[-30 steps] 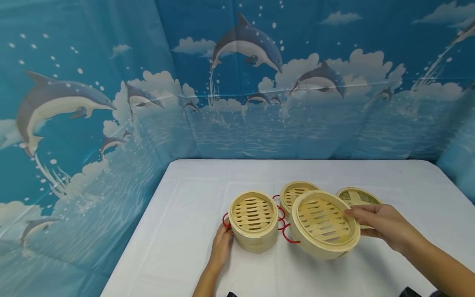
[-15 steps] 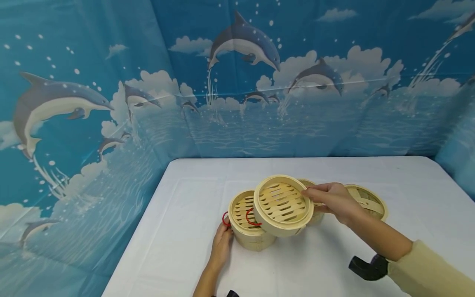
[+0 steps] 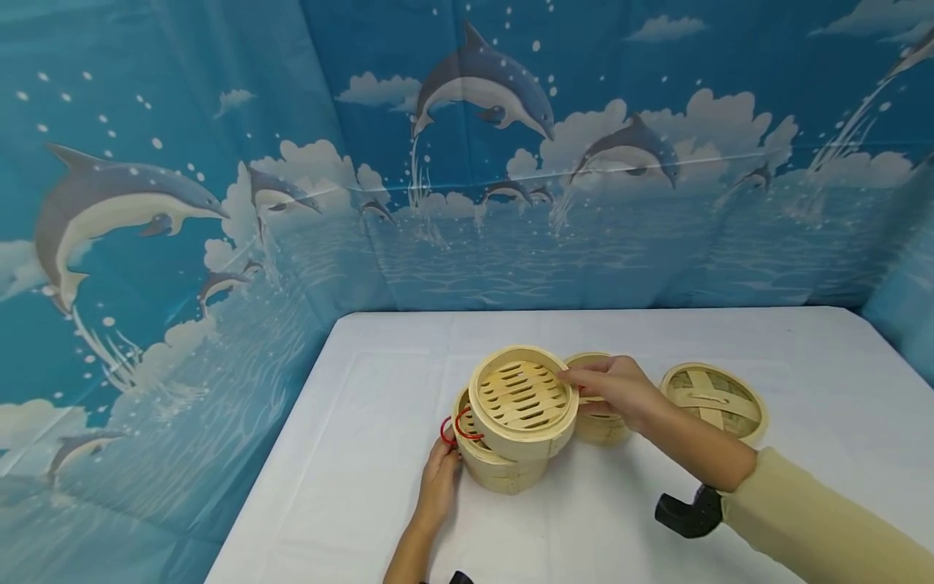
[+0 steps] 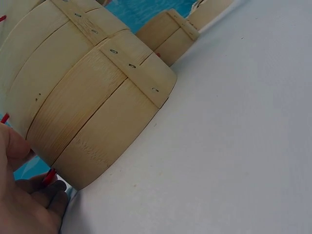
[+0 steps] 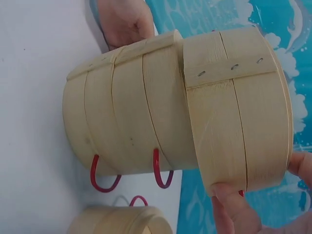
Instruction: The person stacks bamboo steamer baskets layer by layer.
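Note:
In the head view, my right hand (image 3: 620, 393) pinches the rim of a round bamboo steamer basket (image 3: 521, 397) with a slatted floor and red loop handles. This basket sits tilted and slightly off-centre over a stack of two bamboo steamer baskets (image 3: 505, 477). The right wrist view shows the held basket (image 5: 219, 126) meeting the top of the stack (image 5: 129, 112), its edge overhanging. At the stack's left side, my left hand (image 3: 440, 483) holds on low down; in the left wrist view its fingers (image 4: 46, 197) curl at a red handle (image 4: 49, 176).
Just right of the stack stands another bamboo basket (image 3: 601, 430), partly behind my right hand. Farther right lies a woven bamboo lid (image 3: 718, 401) with a strap across it. A white-covered table (image 3: 343, 487) bears everything, backed by a dolphin-print curtain (image 3: 438, 268).
My right hand has carried the basket leftward, from beside the stack to on top of it. My left hand has stayed at the stack's left side.

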Available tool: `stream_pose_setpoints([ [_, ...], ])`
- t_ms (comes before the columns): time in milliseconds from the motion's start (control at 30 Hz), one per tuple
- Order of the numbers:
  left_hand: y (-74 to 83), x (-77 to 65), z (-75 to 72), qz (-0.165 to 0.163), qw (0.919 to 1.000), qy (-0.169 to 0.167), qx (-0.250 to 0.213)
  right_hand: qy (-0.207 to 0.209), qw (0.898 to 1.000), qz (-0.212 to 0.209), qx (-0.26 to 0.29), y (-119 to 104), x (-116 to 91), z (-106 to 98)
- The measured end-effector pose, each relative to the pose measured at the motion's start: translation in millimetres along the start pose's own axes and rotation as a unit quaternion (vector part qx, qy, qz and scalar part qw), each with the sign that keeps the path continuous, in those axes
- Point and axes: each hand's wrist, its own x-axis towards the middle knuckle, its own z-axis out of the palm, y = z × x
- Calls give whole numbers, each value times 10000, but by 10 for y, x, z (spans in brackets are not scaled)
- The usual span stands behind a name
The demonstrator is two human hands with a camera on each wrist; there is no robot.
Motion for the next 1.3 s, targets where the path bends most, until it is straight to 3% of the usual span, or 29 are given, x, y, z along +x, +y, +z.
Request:
stream_pose_setpoints([
  [167, 156, -26, 1, -82, 9998, 33, 175, -45, 9999, -37, 111, 15, -27, 89],
  [433, 149, -35, -1, -61, 9999, -65, 70, -98, 9972, 135, 725, 14, -94, 218],
  [633, 180, -34, 9, -124, 9994, -17, 310, 14, 9967, 217, 779, 2, -112, 255],
  [733, 139, -27, 3, -129, 9993, 20, 358, 43, 9964, 272, 801, -2, -114, 266],
  [1000, -222, 47, -12, -24, 9995, 60, 318, 30, 9977, 188, 643, -20, -103, 326],
  [1300, -259, 42, -2, 29, 9994, 145, 305, 67, 9979, 247, 587, -23, -98, 343],
])
